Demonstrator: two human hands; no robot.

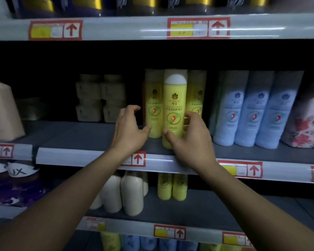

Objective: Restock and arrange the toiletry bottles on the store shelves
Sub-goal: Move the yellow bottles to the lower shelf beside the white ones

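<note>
- My right hand is wrapped around the front yellow bottle, thumb on its lower front, fingers curled round its right side. It stands upright near the front edge of the middle shelf.
- My left hand holds nothing, fingers loosely curled, thumb tip touching the left yellow bottle just behind.
- A third yellow bottle stands at the back right, partly hidden.
- All three are clear with yellow liquid; the front one has a white cap.
- To the right: three blue bottles in a row, upright.
- Shelf below: milky white bottles and two more yellow ones.
</note>
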